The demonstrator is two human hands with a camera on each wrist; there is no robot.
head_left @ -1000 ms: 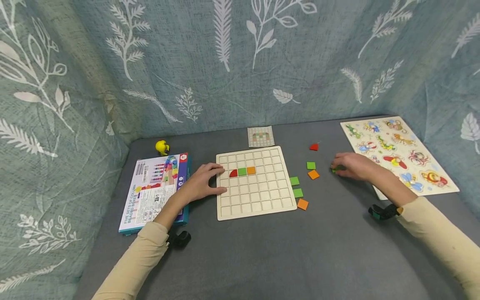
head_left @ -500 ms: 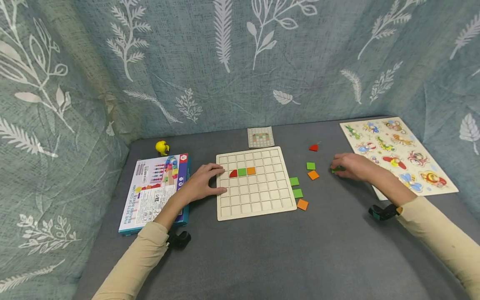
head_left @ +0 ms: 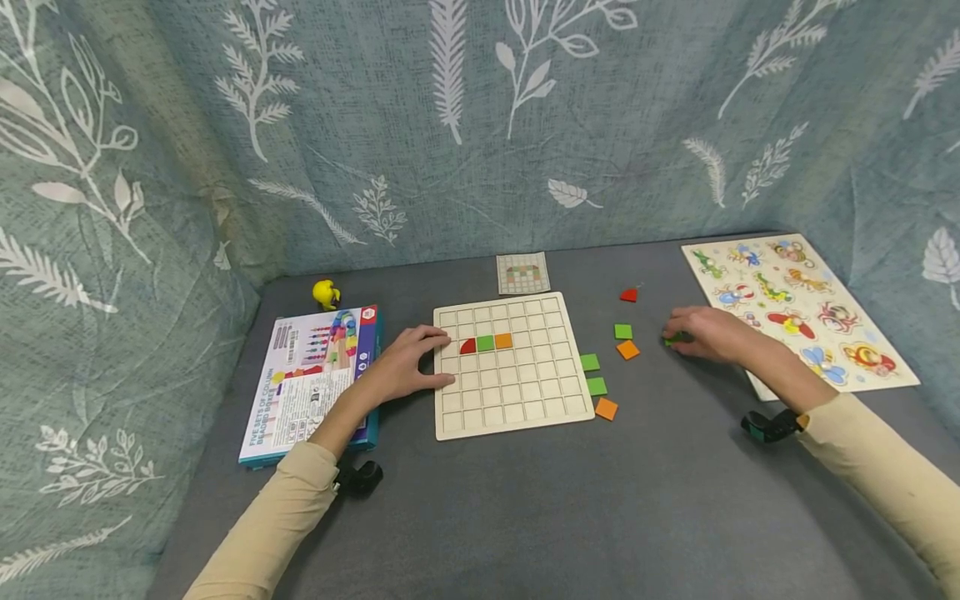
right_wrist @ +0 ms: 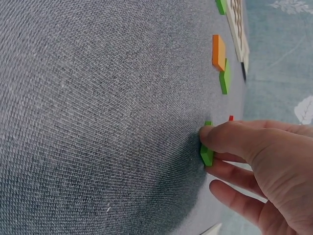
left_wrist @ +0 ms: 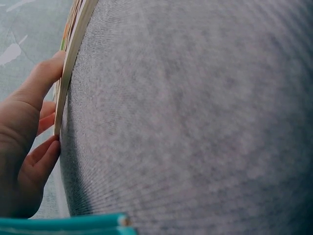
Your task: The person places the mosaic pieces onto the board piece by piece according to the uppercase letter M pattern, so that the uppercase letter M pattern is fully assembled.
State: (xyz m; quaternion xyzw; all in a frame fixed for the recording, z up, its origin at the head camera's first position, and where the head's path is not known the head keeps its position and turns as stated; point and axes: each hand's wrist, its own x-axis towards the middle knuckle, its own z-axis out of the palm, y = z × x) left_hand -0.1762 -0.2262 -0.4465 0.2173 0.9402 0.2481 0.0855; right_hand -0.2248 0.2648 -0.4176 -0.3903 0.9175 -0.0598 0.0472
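Observation:
The square grid board (head_left: 512, 398) lies flat on the dark table. A red quarter-circle tile (head_left: 468, 346), a green tile (head_left: 486, 342) and an orange tile (head_left: 504, 341) sit in a row on it. Along the board's left edge, my left hand (head_left: 405, 367) rests with thumb and fingers spread, touching the rim (left_wrist: 73, 58). Off to the right, my right hand (head_left: 708, 333) pinches a green square tile (right_wrist: 207, 155) by thumb and fingers, low at the table surface. Much of that tile is hidden behind the thumb.
Loose tiles lie right of the board: green (head_left: 623, 332), orange (head_left: 628, 350) and red (head_left: 628, 295) among several. A pattern card (head_left: 522, 273) is behind it. A boxed bead set (head_left: 300, 400) and yellow figure (head_left: 326, 293) stand left; an animal puzzle board (head_left: 798, 308) lies right.

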